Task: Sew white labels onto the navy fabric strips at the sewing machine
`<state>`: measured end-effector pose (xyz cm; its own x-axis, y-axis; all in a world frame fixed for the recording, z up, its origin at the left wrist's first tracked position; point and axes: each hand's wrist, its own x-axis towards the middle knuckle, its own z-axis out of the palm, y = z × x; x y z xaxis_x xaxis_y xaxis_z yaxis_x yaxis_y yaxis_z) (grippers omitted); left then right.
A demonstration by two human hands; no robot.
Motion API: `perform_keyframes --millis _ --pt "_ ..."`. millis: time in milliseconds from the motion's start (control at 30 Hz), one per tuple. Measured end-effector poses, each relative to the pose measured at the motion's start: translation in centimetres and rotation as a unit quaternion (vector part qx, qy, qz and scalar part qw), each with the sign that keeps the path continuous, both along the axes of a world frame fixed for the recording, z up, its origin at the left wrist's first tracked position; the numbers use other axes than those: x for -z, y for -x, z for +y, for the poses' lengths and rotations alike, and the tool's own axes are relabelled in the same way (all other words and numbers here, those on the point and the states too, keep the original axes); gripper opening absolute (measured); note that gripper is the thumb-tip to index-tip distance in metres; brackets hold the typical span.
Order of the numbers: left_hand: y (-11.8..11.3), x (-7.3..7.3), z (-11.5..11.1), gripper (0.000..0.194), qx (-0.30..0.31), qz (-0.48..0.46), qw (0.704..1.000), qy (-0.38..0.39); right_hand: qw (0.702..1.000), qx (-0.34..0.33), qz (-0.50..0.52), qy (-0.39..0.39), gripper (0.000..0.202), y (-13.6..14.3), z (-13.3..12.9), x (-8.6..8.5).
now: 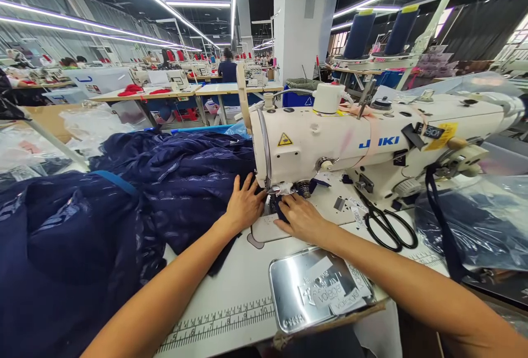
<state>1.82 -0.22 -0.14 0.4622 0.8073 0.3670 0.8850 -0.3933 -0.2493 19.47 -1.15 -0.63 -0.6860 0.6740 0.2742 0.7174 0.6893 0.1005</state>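
My left hand (246,204) lies just left of the needle area with its fingers spread, touching the edge of the navy fabric (185,176). Right of the presser foot (272,196), my right hand (301,218) rests on the machine bed, fingers stretched out and thumb apart. A small dark piece of the cloth (281,209) shows by its fingertips. Both hands are under the head of a white sewing machine (305,138). The needle tip is too small to make out. Most of the fabric is heaped to the left of the machine.
Black-handled scissors (390,226) lie on the right of the table. In front, a metal tin lid (289,292) carries several white labels (330,289). A clear plastic bag (474,220) lies far right. Thread cones (358,36) stand behind; a printed ruler (223,322) runs along the front edge.
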Motion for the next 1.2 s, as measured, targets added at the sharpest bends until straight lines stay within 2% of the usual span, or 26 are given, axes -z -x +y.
perform_keyframes --millis 100,300,433,533,733,800,867,967,1100,1200 --pt "0.1 -0.1 -0.3 0.028 -0.001 -0.008 1.0 0.0 1.0 0.005 -0.009 -0.012 0.031 -0.8 0.7 0.1" --pt "-0.1 0.1 0.0 0.028 0.003 -0.034 0.999 0.015 0.999 0.017 -0.029 -0.027 0.033 -2.0 1.5 0.3" --pt "-0.6 0.7 -1.2 0.029 -0.038 -0.072 0.996 0.023 0.998 -0.001 -0.011 -0.063 0.031 -2.1 1.1 0.9" --pt "-0.1 0.9 -5.0 0.033 -0.029 -0.098 0.994 0.043 0.993 -0.025 0.016 -0.115 0.03 -2.3 1.1 1.9" --pt "2.9 0.5 -17.6 0.044 0.109 -0.052 0.984 0.133 0.977 -0.075 0.031 -0.197 0.029 -2.5 2.0 4.2" --pt "4.4 -0.1 -20.5 0.043 0.125 -0.022 0.983 0.13 0.973 -0.086 0.026 -0.212 0.03 -2.4 2.0 4.4" --pt "6.3 -1.3 -21.7 0.039 0.096 0.004 0.99 0.099 0.972 -0.09 0.005 -0.215 0.03 -2.3 1.8 4.3" --pt "9.7 -3.9 -21.3 0.032 -0.026 0.071 0.995 0.059 0.975 -0.089 -0.028 -0.199 0.029 -2.2 1.5 3.7" --pt "13.6 -7.1 -20.1 0.046 -0.203 0.184 0.96 0.058 0.98 -0.089 -0.058 -0.169 0.025 -1.7 0.4 2.2" --pt "14.6 -7.7 -20.1 0.053 -0.219 0.212 0.95 0.063 0.985 -0.092 -0.072 -0.13 0.025 -0.5 -2.4 0.6"
